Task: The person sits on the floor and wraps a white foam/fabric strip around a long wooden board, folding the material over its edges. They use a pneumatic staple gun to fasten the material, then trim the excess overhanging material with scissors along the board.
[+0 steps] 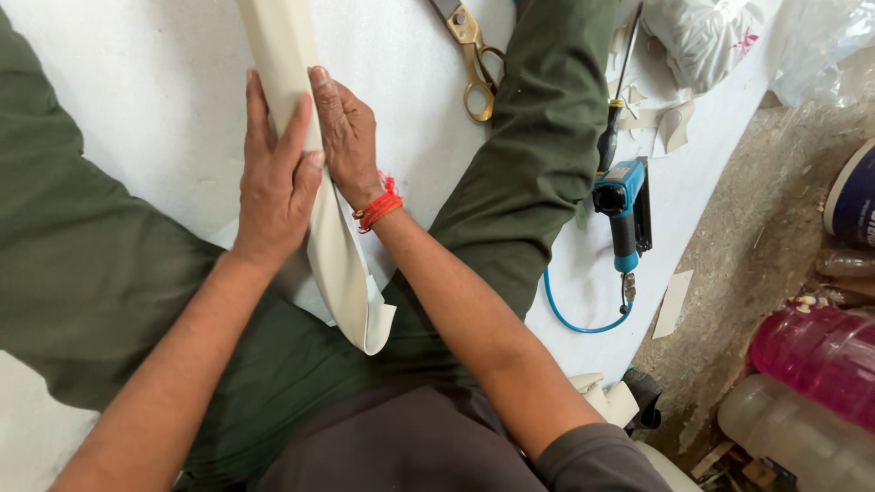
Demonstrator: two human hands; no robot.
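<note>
A long cream strip of folded material [284, 46] runs from the top of the view down between my legs, its lower end [355, 301] curling over my green trousers. My left hand [273, 173] lies over the strip with fingers pressing around it. Beside it, my right hand [346, 128], with red thread at the wrist, presses the strip's right side. Both hands grip the same strip, side by side, over a white sheet [164, 91].
Brass-handled scissors [474, 64] lie on the white sheet near my right knee. A blue pneumatic stapler [624, 210] with a blue hose [583, 319], a screwdriver [615, 109] and cream scraps sit right. Plastic bottles [811, 364] stand on the dirt floor.
</note>
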